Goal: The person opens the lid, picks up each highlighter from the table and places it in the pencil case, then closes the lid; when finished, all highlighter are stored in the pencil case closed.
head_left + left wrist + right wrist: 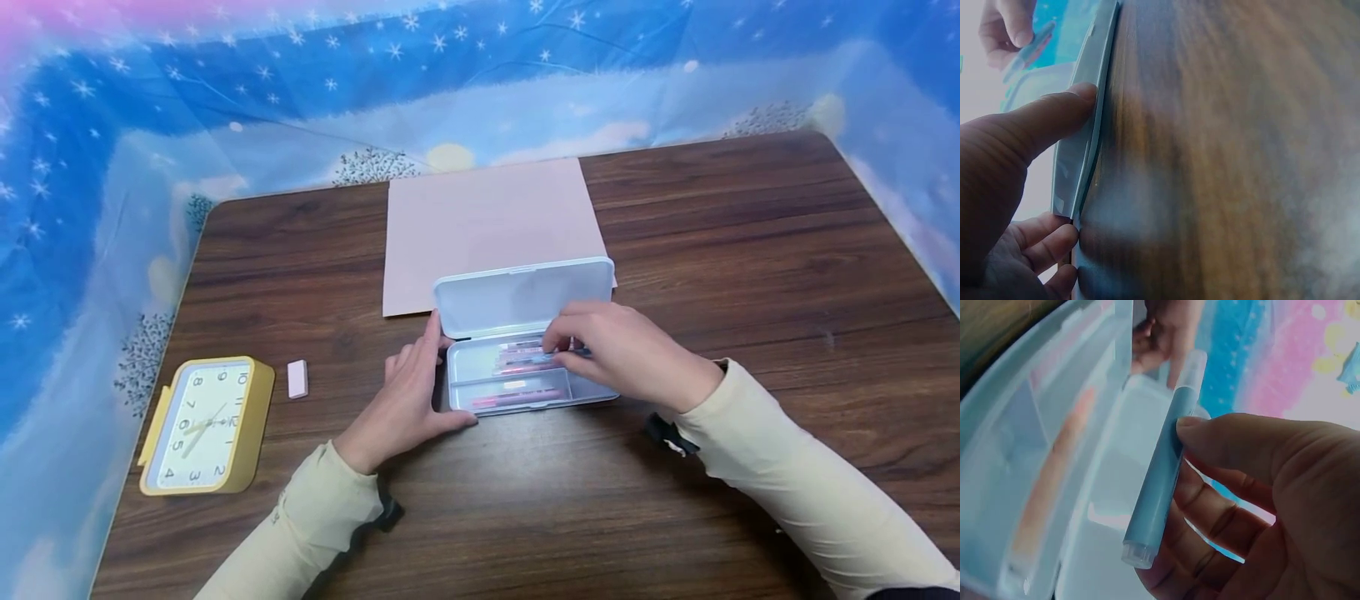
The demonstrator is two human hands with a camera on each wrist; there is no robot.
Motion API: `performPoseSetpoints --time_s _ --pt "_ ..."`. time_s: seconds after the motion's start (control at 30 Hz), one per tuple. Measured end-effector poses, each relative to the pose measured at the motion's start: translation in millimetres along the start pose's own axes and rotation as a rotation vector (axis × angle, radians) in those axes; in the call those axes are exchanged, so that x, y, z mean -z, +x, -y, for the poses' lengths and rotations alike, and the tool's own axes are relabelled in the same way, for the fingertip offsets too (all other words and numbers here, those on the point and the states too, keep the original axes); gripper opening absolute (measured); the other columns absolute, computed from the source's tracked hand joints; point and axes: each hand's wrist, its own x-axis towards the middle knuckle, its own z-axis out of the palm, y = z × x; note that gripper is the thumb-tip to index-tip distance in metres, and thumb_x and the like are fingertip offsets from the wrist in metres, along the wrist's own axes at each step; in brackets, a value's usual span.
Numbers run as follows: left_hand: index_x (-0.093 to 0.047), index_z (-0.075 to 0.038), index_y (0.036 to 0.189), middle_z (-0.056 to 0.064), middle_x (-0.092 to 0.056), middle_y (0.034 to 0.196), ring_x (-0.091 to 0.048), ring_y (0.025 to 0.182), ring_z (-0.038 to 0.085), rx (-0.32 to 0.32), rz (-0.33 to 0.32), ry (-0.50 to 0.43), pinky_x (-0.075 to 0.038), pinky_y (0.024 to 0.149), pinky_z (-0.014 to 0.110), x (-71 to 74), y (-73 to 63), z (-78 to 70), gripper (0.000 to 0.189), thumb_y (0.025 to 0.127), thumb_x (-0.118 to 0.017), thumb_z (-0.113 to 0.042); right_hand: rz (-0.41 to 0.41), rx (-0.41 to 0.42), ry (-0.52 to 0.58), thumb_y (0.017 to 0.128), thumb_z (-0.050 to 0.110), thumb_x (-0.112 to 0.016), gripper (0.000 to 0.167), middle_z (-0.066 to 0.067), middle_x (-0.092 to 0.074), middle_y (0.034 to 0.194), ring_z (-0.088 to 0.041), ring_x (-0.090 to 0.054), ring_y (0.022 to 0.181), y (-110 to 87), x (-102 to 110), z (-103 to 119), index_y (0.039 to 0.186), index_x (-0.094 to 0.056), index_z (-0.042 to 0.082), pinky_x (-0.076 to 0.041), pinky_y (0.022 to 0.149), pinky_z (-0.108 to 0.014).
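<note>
A pale pencil case (457, 367) lies with its lid raised at the middle of the table. My left hand (408, 392) holds its left end, the thumb on the front wall and a finger reaching up beside the lid (517, 298). Above the case's right half, my right hand (626, 346) pinches a blue marker (1160, 469) with a clear cap; in the head view the hand mostly hides it. Several pens (517, 362) lie in the back compartment. A pink pen (517, 398) lies in the front compartment.
A yellow alarm clock (206, 425) lies at the table's left side, with a small pale eraser-like block (297, 379) beside it. Behind the case is a flat pink sheet (487, 221). A blue patterned cloth (375, 58) surrounds the wooden table (750, 250).
</note>
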Motion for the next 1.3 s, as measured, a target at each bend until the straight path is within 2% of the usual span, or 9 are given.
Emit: performPoseSetpoints --time_s 0.2,0.53,0.87,1.13,1.3 --pt "0.012 -0.02 0.158 0.003 -0.051 0.136 -0.046 0.11 0.023 0.005 0.006 -0.007 -0.026 0.09 0.039 0.7 -0.6 0.1 0.137 0.069 -0.089 -0.041 0.029 0.041 0.001 0.09 0.013 -0.07 0.009 0.006 -0.066 0.093 -0.011 -0.058 0.081 11.8 -19 10 0.095 -0.073 0.019 -0.05 0.074 -0.032" --pt "0.011 -0.019 0.158 0.003 -0.051 0.136 -0.046 0.108 0.022 0.007 0.008 -0.002 -0.027 0.09 0.039 0.2 -0.4 0.8 0.136 0.069 -0.089 -0.041 0.04 0.037 -0.041 0.089 0.013 -0.07 0.005 0.002 -0.066 0.091 -0.013 -0.059 0.078 20.9 -35 20 0.092 -0.072 0.016 -0.05 0.074 -0.034" --pt "0.012 -0.018 0.158 0.003 -0.051 0.135 -0.047 0.107 0.022 -0.004 0.001 0.001 -0.027 0.088 0.038 -0.4 0.5 1.8 0.136 0.069 -0.089 -0.041 0.067 0.018 -0.089 0.088 0.014 -0.071 0.006 0.003 -0.067 0.092 -0.014 -0.061 0.08 23.1 -42 27 0.092 -0.072 0.018 -0.051 0.068 -0.035" --pt "0.012 -0.016 0.158 0.004 -0.05 0.137 -0.047 0.108 0.023 -0.003 0.004 0.009 -0.028 0.089 0.039 0.0 0.4 1.1 0.137 0.069 -0.089 -0.04 0.071 0.025 -0.108 0.088 0.017 -0.071 0.004 0.003 -0.066 0.092 -0.015 -0.061 0.082 23.6 -48 25 0.092 -0.071 0.019 -0.05 0.069 -0.036" --pt "0.013 -0.018 0.158 0.004 -0.05 0.137 -0.047 0.11 0.022 0.0 0.007 -0.001 -0.027 0.09 0.038 -0.1 0.3 1.4 0.137 0.069 -0.089 -0.04 0.083 -0.001 -0.085 0.088 0.018 -0.072 0.009 0.003 -0.067 0.096 -0.016 -0.062 0.087 23.9 -47 24 0.098 -0.072 0.019 -0.052 0.07 -0.036"
